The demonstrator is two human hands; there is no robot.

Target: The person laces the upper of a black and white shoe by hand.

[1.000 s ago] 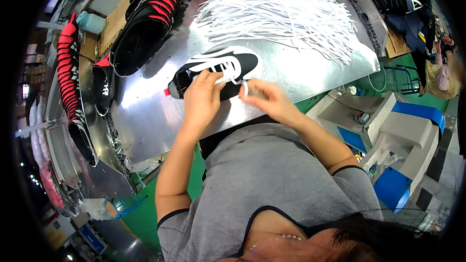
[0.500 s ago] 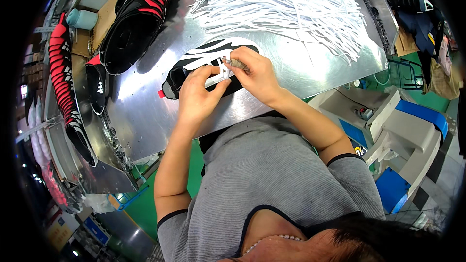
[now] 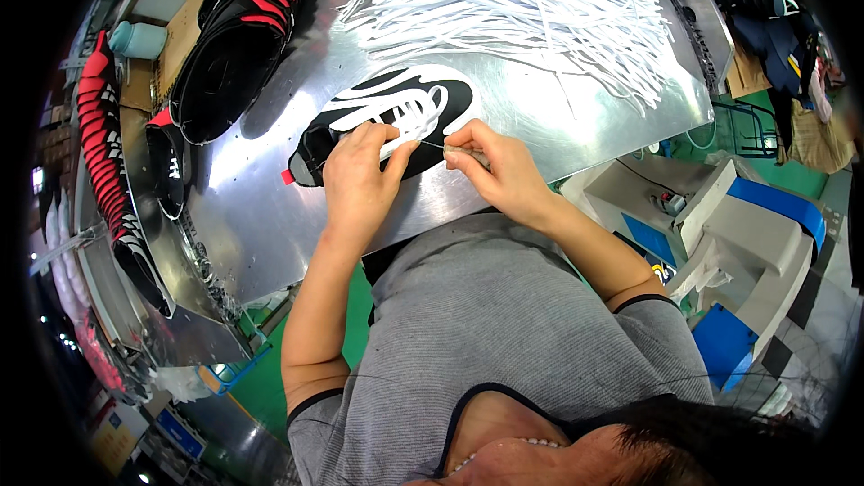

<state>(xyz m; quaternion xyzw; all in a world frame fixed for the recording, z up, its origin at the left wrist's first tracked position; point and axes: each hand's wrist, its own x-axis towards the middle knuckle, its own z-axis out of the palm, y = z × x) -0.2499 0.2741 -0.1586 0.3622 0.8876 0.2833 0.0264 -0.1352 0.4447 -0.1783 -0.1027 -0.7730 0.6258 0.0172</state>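
Observation:
A black-and-white shoe upper (image 3: 461, 97) lies on the metal table, its red-tabbed end pointing left. White shoelace (image 3: 437, 101) runs across its opening and stands up in a loop near the toe. My left hand (image 3: 358, 175) rests on the near side of the upper, thumb and fingers closed on its edge by the lacing. Just right of that, my right hand (image 3: 508, 175) grips the handle of a thin hooked or needle-like tool (image 3: 473, 158). Its slim metal shaft reaches left over the upper toward my left thumb; the tip is too small to make out.
A wide pile of white laces (image 3: 513, 13) covers the back of the metal table (image 3: 270, 238). Nested black-and-red shoe uppers (image 3: 229, 54) stand at back left, with another row (image 3: 101, 126) along the left edge. Beyond sits a turquoise container (image 3: 139, 40). Grey-and-blue equipment (image 3: 760, 238) stands right.
My right hand has drawn the tool right and toward me, away from the lacing. A lace loop now shows on the upper. My left hand has shifted slightly.

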